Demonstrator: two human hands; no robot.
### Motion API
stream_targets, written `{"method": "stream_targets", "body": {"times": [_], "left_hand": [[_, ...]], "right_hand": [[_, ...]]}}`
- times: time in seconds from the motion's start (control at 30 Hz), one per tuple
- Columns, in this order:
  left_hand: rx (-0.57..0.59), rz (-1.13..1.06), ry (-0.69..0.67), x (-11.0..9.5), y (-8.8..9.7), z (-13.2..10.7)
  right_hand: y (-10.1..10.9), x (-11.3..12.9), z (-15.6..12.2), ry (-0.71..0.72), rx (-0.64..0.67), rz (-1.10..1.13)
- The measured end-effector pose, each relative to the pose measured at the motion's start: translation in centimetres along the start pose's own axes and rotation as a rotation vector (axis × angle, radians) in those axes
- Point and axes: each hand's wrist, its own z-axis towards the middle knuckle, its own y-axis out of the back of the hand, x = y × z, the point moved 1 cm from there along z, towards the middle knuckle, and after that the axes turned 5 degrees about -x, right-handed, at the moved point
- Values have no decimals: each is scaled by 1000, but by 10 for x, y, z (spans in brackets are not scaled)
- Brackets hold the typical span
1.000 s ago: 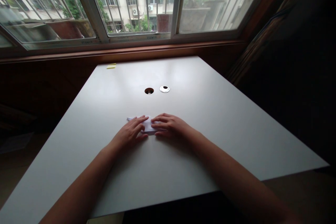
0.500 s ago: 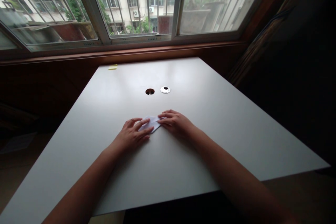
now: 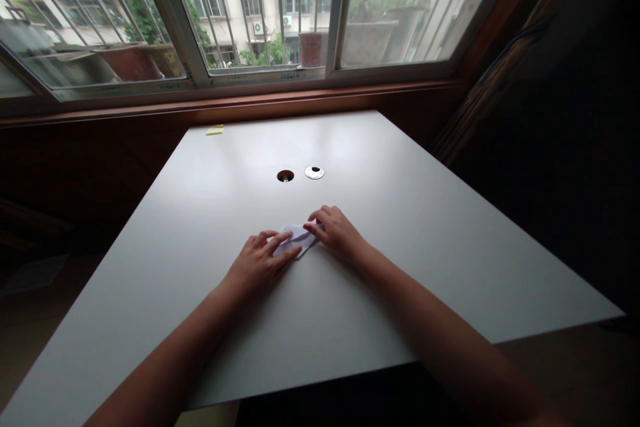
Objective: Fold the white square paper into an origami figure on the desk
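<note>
A small piece of folded white paper [image 3: 296, 240] lies on the white table between both hands, with a raised flap along its upper right side. My left hand [image 3: 260, 257] holds the paper's left part against the tabletop, its thumb and fingers spread across it. At the right end, my right hand [image 3: 334, 230] pinches the paper's edge between thumb and fingertips. The fingers cover both ends of the paper.
Beyond the hands, the white table [image 3: 200, 193] has a round hole [image 3: 285, 176] and a silver grommet [image 3: 315, 173]. Yellow tape [image 3: 215, 129] sticks near its far left corner. A barred window [image 3: 260, 13] stands behind the table.
Both hands and the paper have shifted slightly right. My right fingers have curled into a pinch, and the paper's flap now stands more open, showing a darker gap.
</note>
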Motion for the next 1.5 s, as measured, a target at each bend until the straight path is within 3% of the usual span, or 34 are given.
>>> {"method": "stream_targets", "body": {"times": [0.33, 0.57, 0.77, 0.97, 1.1, 1.27, 1.4, 1.5], "left_hand": [[-40, -41, 65, -7, -1, 1], [-92, -133, 219, -9, 0, 3], [-204, -272, 420, 3, 2, 5], [-54, -433, 595, 15, 12, 11], [57, -738, 706, 17, 21, 18], [90, -1045, 744, 11, 28, 33], [42, -1053, 746, 5, 28, 43], [-64, -1178, 821, 3, 23, 48]], "right_hand": [[2, 10, 0, -98, 27, -23], [5, 2, 5, -93, 38, 187], [11, 9, 4, 11, -20, 444], [18, 17, 3, 96, -70, 496], [23, 22, 2, 120, -146, 435], [30, 26, 1, 129, -204, 368], [33, 26, 1, 39, -318, 443], [30, 19, 2, -154, -428, 640]]}}
